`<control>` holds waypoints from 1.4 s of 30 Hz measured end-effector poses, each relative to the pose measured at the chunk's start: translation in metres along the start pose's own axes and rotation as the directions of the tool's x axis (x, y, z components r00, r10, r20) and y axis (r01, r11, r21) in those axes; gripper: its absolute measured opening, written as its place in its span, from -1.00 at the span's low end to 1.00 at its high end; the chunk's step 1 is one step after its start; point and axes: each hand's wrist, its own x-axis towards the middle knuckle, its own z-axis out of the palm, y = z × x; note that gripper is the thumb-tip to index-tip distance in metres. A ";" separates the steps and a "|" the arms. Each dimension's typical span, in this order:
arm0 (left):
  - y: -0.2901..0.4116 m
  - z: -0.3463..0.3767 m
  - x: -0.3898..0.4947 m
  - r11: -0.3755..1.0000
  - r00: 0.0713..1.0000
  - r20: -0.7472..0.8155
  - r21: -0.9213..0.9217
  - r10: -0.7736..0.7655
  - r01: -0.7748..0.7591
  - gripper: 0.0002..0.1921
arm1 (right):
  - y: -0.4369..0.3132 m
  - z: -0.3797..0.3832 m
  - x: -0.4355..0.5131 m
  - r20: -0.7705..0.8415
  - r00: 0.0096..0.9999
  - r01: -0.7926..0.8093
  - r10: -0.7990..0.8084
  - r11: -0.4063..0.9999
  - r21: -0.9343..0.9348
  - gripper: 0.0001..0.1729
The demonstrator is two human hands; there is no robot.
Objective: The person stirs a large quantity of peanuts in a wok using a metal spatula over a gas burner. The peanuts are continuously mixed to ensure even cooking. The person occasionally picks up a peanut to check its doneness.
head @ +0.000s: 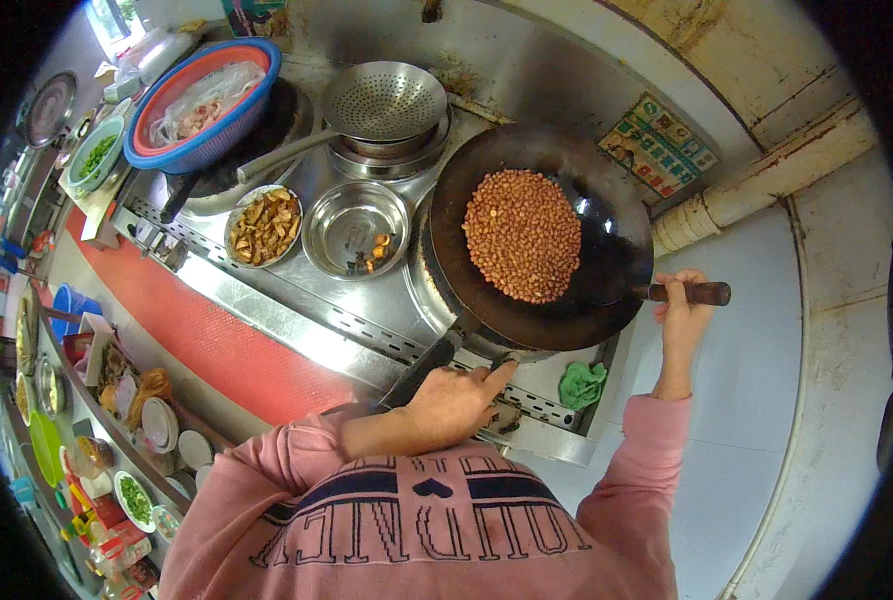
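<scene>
A dark wok (611, 315) stands on a burner in front of me, with a heap of peanuts (523, 236) in its left and middle part. My right hand (683, 294) grips a wooden handle (709, 293) that crosses the wok's right rim; the utensil's far end is hard to make out against the dark metal. My left hand (454, 397) is below the wok's near rim, its index finger extended to a dark knob-like part (508, 358) at the stove front. Beside this hand a dark wok handle (425, 369) slants down to the left.
Left of the wok are a steel bowl (356, 270) with a few orange pieces, a bowl of brown slices (265, 227), a perforated strainer (383, 97) on stacked pans, and a blue basket (191, 161). A crumpled green cloth or bag (582, 385) lies near the stove's front right corner.
</scene>
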 end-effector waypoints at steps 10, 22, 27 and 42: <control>0.002 0.001 -0.004 1.000 0.999 -0.033 0.009 -0.013 0.013 -0.40 | 0.104 0.064 0.050 -0.049 0.989 -0.100 0.141 0.867 0.489 -0.89; 0.000 -0.001 -0.001 0.999 0.999 -0.025 0.004 0.033 -0.033 -0.39 | 0.011 0.006 0.012 0.132 0.983 0.121 -0.129 0.991 0.063 -0.92; -0.001 -0.002 -0.002 1.000 1.000 -0.019 0.020 0.008 -0.008 -0.40 | 0.015 -0.009 0.011 -0.070 0.987 -0.139 0.144 0.988 0.072 -0.87; 0.000 0.004 0.000 0.999 0.999 -0.029 0.009 0.035 -0.035 -0.40 | 0.012 0.045 0.002 0.173 0.960 0.184 -0.219 0.963 0.196 -0.90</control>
